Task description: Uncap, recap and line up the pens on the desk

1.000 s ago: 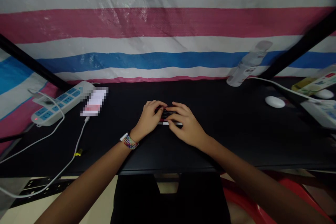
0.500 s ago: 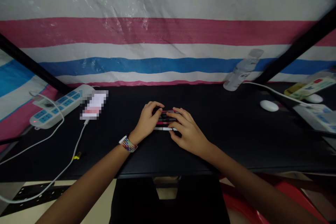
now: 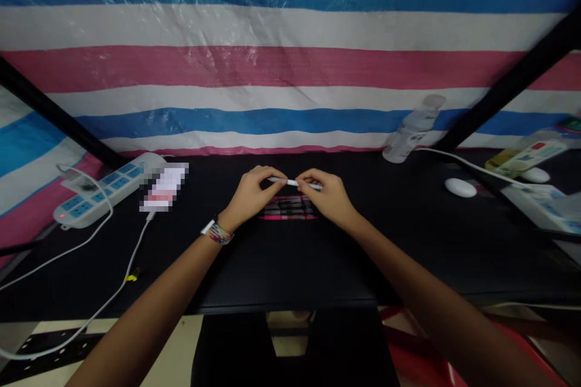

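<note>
Fingers of the left hand [image 3: 249, 195] and right hand [image 3: 332, 198] pinch a white pen [image 3: 292, 182] pointing sideways mid-frame, with more pens [image 3: 290, 211] just below it in the frame.

one head-worn view, facing forward and down, over both hands [image 3: 290, 193]

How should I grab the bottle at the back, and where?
Probably best around the middle of the bottle, coming from the front: it's tall and narrow, so fingers should wrap round it, and the striped sheet is behind.
</note>
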A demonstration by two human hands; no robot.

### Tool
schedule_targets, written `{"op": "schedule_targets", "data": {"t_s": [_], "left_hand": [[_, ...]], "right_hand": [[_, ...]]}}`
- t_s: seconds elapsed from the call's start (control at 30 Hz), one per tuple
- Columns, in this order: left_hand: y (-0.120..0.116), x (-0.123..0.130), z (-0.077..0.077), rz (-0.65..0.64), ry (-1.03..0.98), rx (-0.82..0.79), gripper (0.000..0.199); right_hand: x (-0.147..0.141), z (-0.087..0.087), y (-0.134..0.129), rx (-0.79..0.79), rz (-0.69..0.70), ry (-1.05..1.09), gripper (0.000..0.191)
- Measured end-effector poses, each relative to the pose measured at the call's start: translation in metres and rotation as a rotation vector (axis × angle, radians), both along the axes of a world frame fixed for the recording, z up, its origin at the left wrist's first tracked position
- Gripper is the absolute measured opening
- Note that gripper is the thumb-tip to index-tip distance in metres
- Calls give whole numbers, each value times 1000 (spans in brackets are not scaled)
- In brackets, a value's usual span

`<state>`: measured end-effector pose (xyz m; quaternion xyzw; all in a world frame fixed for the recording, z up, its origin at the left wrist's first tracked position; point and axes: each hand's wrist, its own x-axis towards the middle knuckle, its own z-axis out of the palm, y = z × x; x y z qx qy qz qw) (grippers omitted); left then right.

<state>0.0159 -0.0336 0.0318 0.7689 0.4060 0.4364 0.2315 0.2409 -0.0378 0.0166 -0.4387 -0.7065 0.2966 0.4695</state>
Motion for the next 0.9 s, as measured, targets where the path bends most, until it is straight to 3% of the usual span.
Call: {"op": "schedule_targets", "data": {"t_s": [0.13,0.27,0.4,0.6,0.8,0.9], "left_hand": [[23,-3,-12,84,-116,-86,20],[28,-8,-28,128,-138,-161,24],[25,-10,-36,116,-150,-202,27],[29,-12,-37,147,-200,-229,49],[34,-15,-38,107,-268,-175,29],[37,-18,-40,147,-222,-212,47]], "right_hand": [[3,-6,37,-174,59,234,22],[8,-17,46,-297,93,428,25],[9,-26,44,-347,118,441,25],[3,-29,48,-328,171,471,26],[5,-35,55,-365,135,546,33],[6,-36,57,-384,141,543,33]]}}
